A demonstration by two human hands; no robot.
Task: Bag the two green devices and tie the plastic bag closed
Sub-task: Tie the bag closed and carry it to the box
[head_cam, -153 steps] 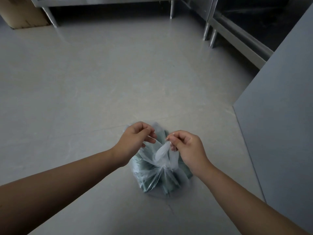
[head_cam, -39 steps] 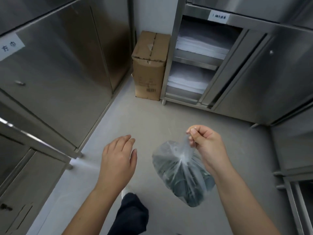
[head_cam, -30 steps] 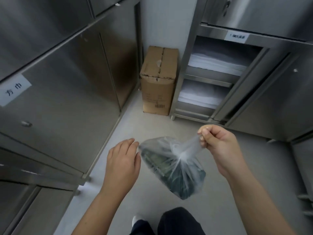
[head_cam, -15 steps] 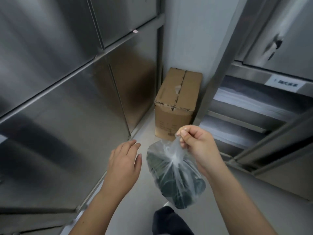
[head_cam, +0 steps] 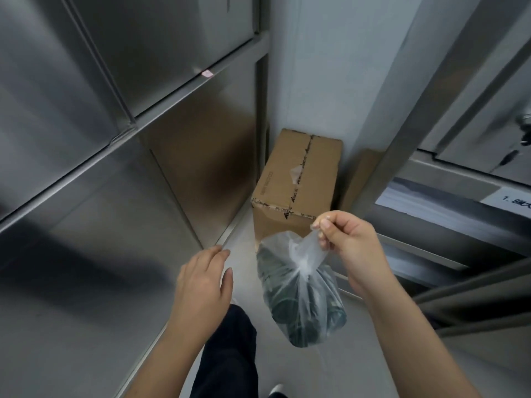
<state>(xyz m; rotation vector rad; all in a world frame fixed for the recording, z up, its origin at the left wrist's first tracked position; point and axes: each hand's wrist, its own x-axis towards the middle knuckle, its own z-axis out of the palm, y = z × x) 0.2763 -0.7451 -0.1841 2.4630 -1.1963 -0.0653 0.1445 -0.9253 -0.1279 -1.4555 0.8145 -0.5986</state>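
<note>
A clear plastic bag hangs in the air at centre, its neck gathered and knotted. Dark green devices show through the film at the bottom of the bag; I cannot separate them into single shapes. My right hand pinches the bag's twisted top between thumb and fingers and carries its weight. My left hand hovers to the left of the bag, palm down, fingers spread and holding nothing, a short gap away from the film.
A taped cardboard box stands on the floor in the corner just beyond the bag. Steel cabinet doors line the left. An open steel shelf unit with white stacks is on the right. My dark trouser leg and shoe are below.
The bag went from the floor, both hands at its knot, to hanging from my right hand alone. In the last second I have moved closer to the box, and the bag has swung.
</note>
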